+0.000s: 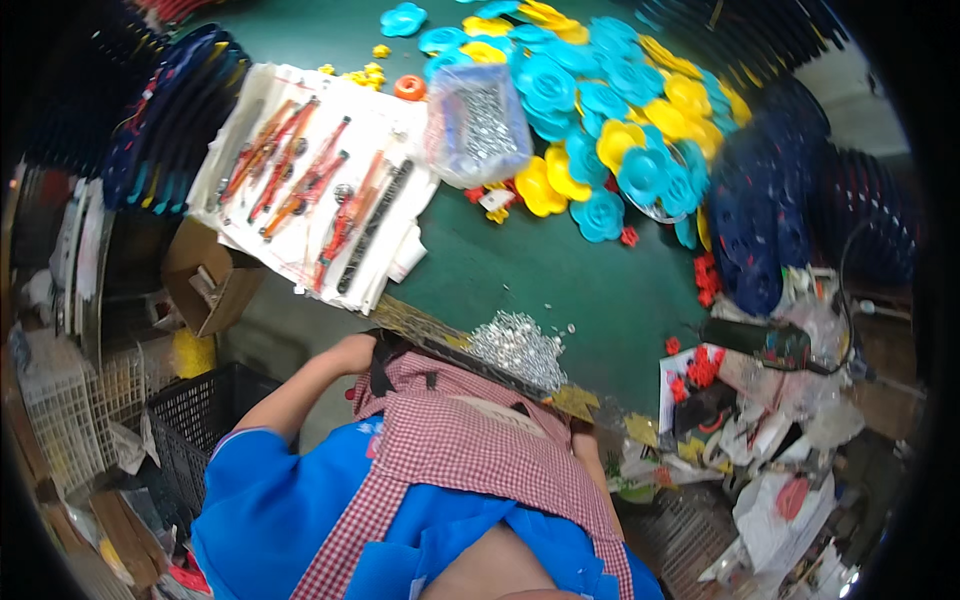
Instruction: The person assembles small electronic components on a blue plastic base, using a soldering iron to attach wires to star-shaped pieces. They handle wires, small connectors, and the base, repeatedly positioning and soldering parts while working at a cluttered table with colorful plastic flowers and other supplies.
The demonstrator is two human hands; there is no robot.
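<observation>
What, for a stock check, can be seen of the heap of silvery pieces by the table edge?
The heap is a low, loose mound of shiny, metallic-looking silvery pieces, too tiny to tell their shape. It lies on the green tabletop, its near side by the worn edge strip. A few strays lie beyond it. The left hand is apart from it.

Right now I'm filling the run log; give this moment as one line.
left hand: by apron | right forearm: by apron, hand unclear | table: metal pile near, tub, flowers beyond

Green table — 1 silvery heap, 1 clear tub, blue and yellow flower-shaped pieces.
</observation>
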